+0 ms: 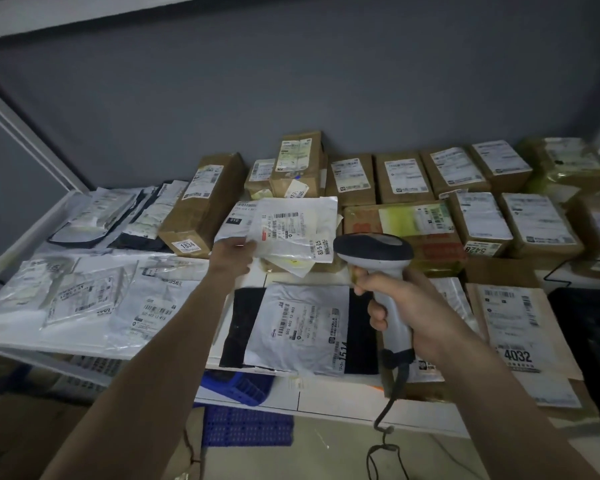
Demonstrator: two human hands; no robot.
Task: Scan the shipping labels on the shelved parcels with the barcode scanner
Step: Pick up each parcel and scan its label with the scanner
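A: Hands status?

B: Right hand (407,315) was wrapped round the grip of the barcode scanner (378,268), head pointed toward the back of the shelf (343,401). Cable (383,431) hung off the handle base, below the shelf edge.

A: Left?

B: Left hand (231,254) pinched the left edge of a white poly mailer (297,232), lifted clear of the pile, label (288,226) facing up, just ahead of the scanner head.

A: Other parcels?

B: Cardboard boxes (406,176) in rows at the back, flat mailers (94,299) at left and front, black-and-white mailer (302,329) directly under the scanner. A blue crate (243,389) sat below the shelf.
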